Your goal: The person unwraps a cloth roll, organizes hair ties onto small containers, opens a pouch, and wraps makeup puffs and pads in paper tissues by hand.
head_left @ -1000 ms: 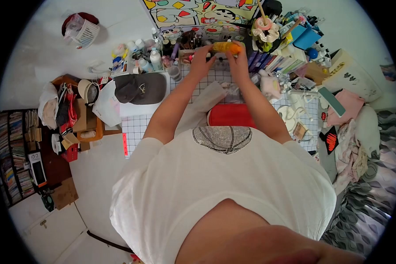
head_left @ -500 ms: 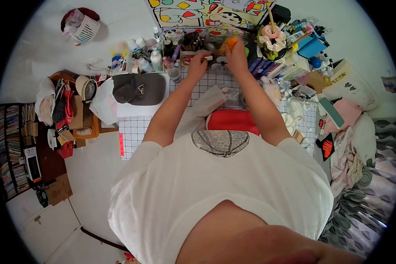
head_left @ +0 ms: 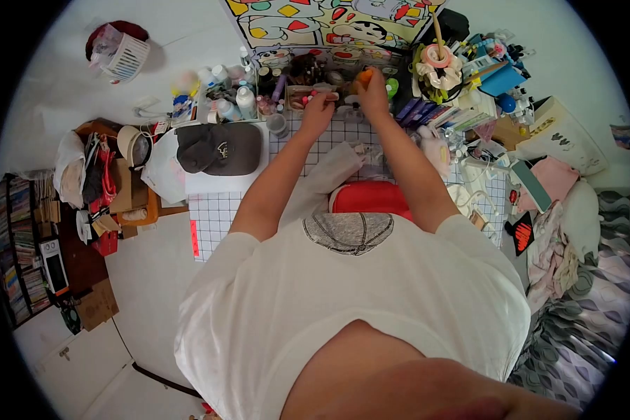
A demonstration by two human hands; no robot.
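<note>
My left hand point(head_left: 318, 110) reaches to the back of the desk, beside a small box point(head_left: 299, 95) of pink and red items. Its fingers are closed around something small and pale that I cannot make out. My right hand point(head_left: 374, 91) is also at the back, a little further right. Its fingers are wrapped round a small orange object point(head_left: 364, 78), partly covered by the hand. Below the hands, clear plastic containers point(head_left: 351, 112) stand on the grid-patterned mat point(head_left: 320, 147). A bright green item point(head_left: 392, 87) is just right of my right hand.
At left are a dark cap point(head_left: 220, 149) and several bottles point(head_left: 246, 102). A red pouch point(head_left: 371, 199) lies near my chest beside a whitish translucent bag point(head_left: 322, 175). Books point(head_left: 437, 115) and a cup holding scrunchies point(head_left: 437, 70) stand right. A cartoon-patterned panel point(head_left: 329, 24) rises behind.
The view has shifted slightly. My left hand has turned a little, and the pale item in it shows less. My right hand still grips the orange object, now more covered.
</note>
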